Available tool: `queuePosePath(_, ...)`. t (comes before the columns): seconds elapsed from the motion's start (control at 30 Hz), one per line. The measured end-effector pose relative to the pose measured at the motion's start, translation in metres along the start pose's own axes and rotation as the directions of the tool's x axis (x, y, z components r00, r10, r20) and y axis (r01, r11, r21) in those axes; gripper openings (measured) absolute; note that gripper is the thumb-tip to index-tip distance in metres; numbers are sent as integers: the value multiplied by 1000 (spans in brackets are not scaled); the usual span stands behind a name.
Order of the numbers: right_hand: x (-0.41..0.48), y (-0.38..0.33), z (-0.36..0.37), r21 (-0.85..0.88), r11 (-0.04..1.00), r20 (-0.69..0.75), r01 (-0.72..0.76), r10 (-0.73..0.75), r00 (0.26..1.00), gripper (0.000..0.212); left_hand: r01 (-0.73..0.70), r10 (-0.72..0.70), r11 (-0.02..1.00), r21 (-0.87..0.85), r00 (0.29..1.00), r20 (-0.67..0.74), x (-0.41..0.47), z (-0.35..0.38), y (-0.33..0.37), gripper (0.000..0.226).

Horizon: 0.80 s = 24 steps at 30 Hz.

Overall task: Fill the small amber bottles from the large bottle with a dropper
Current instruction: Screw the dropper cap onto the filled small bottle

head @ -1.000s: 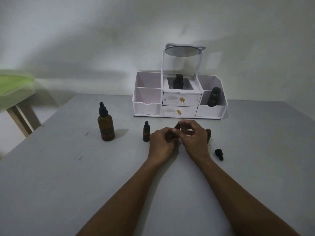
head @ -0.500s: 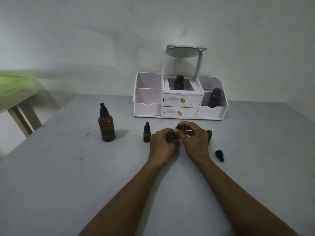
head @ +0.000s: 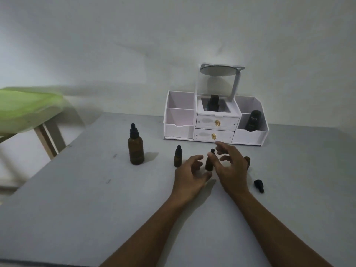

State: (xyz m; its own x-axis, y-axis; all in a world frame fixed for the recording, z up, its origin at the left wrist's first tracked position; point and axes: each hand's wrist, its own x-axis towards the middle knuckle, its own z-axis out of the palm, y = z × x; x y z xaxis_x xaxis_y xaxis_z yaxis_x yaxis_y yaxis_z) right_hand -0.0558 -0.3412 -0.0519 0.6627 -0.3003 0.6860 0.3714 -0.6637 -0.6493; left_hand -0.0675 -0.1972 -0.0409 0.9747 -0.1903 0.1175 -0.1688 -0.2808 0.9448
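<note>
So both hands are open right now: left hand [head: 190, 175] and right hand [head: 232, 170] bracket a capped small amber bottle [head: 209, 162] standing on the table [head: 86, 199], fingers spread, gripping nothing. I'd guess that one's finished. An uncapped small bottle [head: 247, 160] sits just behind the right hand, its dropper cap [head: 258, 186] lying nearby, so probably next. The large bottle [head: 136, 149] waits capped off left, a second capped bottle [head: 178, 157] between it and the hands.
</note>
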Motion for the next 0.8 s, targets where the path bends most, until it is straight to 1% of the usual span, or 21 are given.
queuePosePath(0.1, -2, -11, 0, -71, 982, -38, 175, -178, 983, 37, -10, 11, 997, 71, 1000, -10, -19, -29, -13, 46)
queuePosePath(0.17, 0, -24, 4, -58, 964, -44, 259, -262, 964, 29, 10, -4, 997, 83, 997, -80, -28, -61, -24, 37)
queuePosePath(0.23, 5, -43, 14, -4, 952, -38, 306, -306, 951, 22, 39, -26, 997, 64, 983, -183, -34, -96, -34, 33)
queuePosePath(0.33, 14, -80, 40, 107, 939, 40, 326, -332, 942, 19, 67, -40, 995, 75, 946, -321, -30, -136, -44, 39)
queuePosePath(0.4, 21, -106, 65, 168, 944, 148, 283, -309, 940, 21, 83, -55, 995, 56, 919, -391, -21, -155, -49, 46)
queuePosePath(0.47, 31, -128, 90, 183, 969, 271, 165, -211, 939, 27, 114, -92, 993, 25, 896, -434, -9, -168, -53, 59)
queuePosePath(0.53, 40, -141, 111, 177, 983, 347, 53, -113, 931, 34, 134, -110, 991, 23, 890, -443, 3, -174, -57, 69)
queuePosePath(0.6, 49, -149, 128, 158, 987, 395, -20, -44, 917, 38, 138, -111, 990, 32, 895, -433, 14, -175, -58, 75)
queuePosePath(0.7, 60, -157, 143, 84, 995, 466, -45, 1, 885, 40, 133, -92, 988, 75, 911, -403, 26, -173, -56, 79)
queuePosePath(0.8, 64, -164, 150, 24, 1000, 509, -17, 3, 861, 25, 114, -76, 989, 89, 931, -357, 32, -174, -57, 77)
